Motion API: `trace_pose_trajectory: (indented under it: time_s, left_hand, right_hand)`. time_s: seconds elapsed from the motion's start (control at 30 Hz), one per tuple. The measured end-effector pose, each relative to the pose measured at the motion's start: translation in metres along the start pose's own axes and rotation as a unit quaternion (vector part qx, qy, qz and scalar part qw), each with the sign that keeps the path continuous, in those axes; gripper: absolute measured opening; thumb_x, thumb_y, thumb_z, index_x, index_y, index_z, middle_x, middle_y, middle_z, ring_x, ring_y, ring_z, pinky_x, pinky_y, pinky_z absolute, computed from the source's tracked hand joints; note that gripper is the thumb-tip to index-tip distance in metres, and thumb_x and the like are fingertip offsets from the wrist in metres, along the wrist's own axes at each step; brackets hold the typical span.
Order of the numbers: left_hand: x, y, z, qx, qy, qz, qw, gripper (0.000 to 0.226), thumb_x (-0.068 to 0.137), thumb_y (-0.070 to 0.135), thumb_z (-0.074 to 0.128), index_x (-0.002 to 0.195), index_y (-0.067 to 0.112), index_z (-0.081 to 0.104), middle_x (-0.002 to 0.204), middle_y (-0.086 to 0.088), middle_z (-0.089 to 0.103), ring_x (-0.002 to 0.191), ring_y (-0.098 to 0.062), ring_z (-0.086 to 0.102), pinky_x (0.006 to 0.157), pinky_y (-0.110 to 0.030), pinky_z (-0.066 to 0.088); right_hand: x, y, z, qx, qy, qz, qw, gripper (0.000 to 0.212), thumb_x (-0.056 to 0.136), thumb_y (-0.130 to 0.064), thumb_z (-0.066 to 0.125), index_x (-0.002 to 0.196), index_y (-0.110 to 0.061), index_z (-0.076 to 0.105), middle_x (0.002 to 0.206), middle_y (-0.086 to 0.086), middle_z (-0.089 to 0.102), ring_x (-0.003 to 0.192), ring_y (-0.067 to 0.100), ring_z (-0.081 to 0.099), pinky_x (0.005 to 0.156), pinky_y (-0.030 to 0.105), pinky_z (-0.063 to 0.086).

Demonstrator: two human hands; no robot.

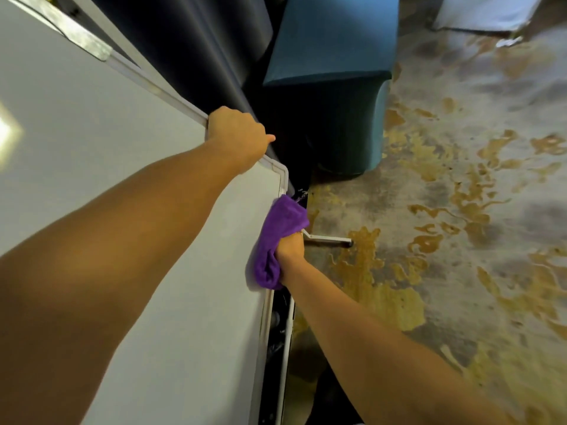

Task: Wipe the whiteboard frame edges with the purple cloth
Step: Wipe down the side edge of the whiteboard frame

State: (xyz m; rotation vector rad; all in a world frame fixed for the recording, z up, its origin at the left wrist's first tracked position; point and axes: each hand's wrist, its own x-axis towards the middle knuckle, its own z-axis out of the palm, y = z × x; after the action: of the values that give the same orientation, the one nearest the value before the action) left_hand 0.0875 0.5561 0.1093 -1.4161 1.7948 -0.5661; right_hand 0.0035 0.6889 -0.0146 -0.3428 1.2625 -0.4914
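Note:
A large whiteboard (129,167) with a pale frame (144,78) fills the left of the head view. My left hand (237,133) grips the frame's upper edge just left of the rounded corner (283,176). My right hand (290,250) is closed on the purple cloth (276,237), which is bunched and pressed against the frame's side edge just below that corner. The cloth hides the stretch of frame under it.
A teal upholstered seat (331,72) stands close behind the corner, with a dark curtain (190,47) next to it. A white stand foot (329,239) pokes out over the blotchy grey and yellow floor (460,210). A tray (277,342) runs along the board's lower edge.

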Motion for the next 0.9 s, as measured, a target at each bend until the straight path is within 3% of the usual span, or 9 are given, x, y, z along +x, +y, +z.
trace_pose_trajectory:
  time_s: [0.13,0.3,0.4,0.47,0.53,0.57,0.63,0.73,0.9]
  left_hand:
    - [-0.005,0.000,-0.005,0.012,0.009,-0.005,1.000,0.018,0.094,0.033,0.049,0.104,0.029,0.063,0.056,-0.005,0.038,0.052,-0.028,0.050,0.049,-0.036,0.043]
    - [-0.001,0.000,-0.002,0.022,0.063,-0.008,0.998,0.012,0.090,0.038,0.056,0.092,0.028,0.062,0.049,-0.004,0.033,0.039,-0.023,0.034,0.046,-0.034,0.042]
    - [-0.011,0.022,-0.005,0.067,0.080,0.037,0.994,0.025,0.084,0.040,0.064,0.100,0.022,0.058,0.071,-0.006,0.057,0.063,-0.026,0.052,0.057,-0.037,0.041]
    - [-0.024,0.049,-0.003,0.056,0.117,0.170,0.977,0.024,0.086,0.033,0.059,0.103,0.017,0.057,0.095,-0.010,0.062,0.088,-0.029,0.054,0.069,-0.039,0.041]
    - [-0.045,0.082,0.004,0.020,0.075,0.305,0.949,0.024,0.091,0.033,0.048,0.104,0.018,0.062,0.102,-0.006,0.063,0.096,-0.027,0.053,0.079,-0.038,0.040]
    - [-0.056,0.093,0.008,0.004,0.033,0.331,0.943,0.033,0.094,0.038,0.040,0.103,0.019,0.065,0.103,-0.004,0.065,0.097,-0.026,0.053,0.085,-0.039,0.040]
    - [-0.073,0.106,0.016,0.000,-0.023,0.332,0.943,0.056,0.096,0.049,0.023,0.096,0.020,0.070,0.097,-0.004,0.068,0.097,-0.025,0.055,0.097,-0.043,0.034]
    - [-0.084,0.110,0.036,-0.014,-0.048,0.326,0.944,0.068,0.095,0.054,0.016,0.090,0.018,0.073,0.092,-0.007,0.071,0.104,-0.026,0.055,0.112,-0.047,0.018]
    - [-0.089,0.117,0.042,0.042,-0.008,0.315,0.948,0.058,0.096,0.049,0.024,0.099,0.016,0.071,0.102,-0.010,0.068,0.102,-0.027,0.055,0.104,-0.042,0.032]
  right_hand:
    - [-0.015,0.037,-0.010,-0.003,-0.021,0.017,1.000,0.016,0.100,-0.013,0.043,0.086,-0.017,0.050,0.084,0.004,0.051,0.083,0.021,0.053,0.081,0.038,0.047]
    - [-0.022,0.066,-0.017,-0.006,-0.002,0.030,1.000,0.007,0.097,-0.021,0.049,0.093,-0.016,0.050,0.091,0.007,0.057,0.088,0.026,0.058,0.082,0.041,0.052]
    - [-0.019,0.065,-0.017,-0.020,-0.003,0.019,1.000,0.013,0.098,-0.021,0.048,0.102,-0.010,0.055,0.101,0.015,0.061,0.093,0.031,0.059,0.088,0.044,0.052]
    - [-0.021,0.062,-0.017,-0.048,-0.013,0.006,0.999,0.026,0.098,-0.021,0.046,0.116,-0.004,0.056,0.114,0.020,0.062,0.097,0.033,0.059,0.086,0.042,0.051]
    - [-0.024,0.061,-0.017,-0.066,-0.029,0.003,0.997,0.034,0.099,-0.024,0.044,0.127,-0.006,0.053,0.123,0.021,0.060,0.105,0.035,0.058,0.090,0.041,0.048]
    - [-0.024,0.065,-0.018,-0.069,-0.024,-0.006,0.997,0.037,0.099,-0.026,0.044,0.130,-0.007,0.051,0.125,0.021,0.058,0.110,0.036,0.056,0.093,0.042,0.046]
    - [-0.030,0.078,-0.019,-0.065,-0.014,-0.010,0.998,0.037,0.098,-0.024,0.045,0.131,-0.007,0.049,0.126,0.020,0.058,0.109,0.033,0.056,0.096,0.043,0.047]
    - [-0.042,0.103,-0.018,-0.087,-0.024,0.000,0.996,0.036,0.099,-0.021,0.044,0.131,-0.004,0.049,0.126,0.018,0.058,0.109,0.031,0.057,0.096,0.041,0.047]
    - [-0.066,0.143,-0.019,-0.071,0.004,-0.008,0.997,0.031,0.099,-0.018,0.045,0.123,-0.001,0.054,0.111,0.015,0.061,0.105,0.033,0.059,0.096,0.045,0.049]
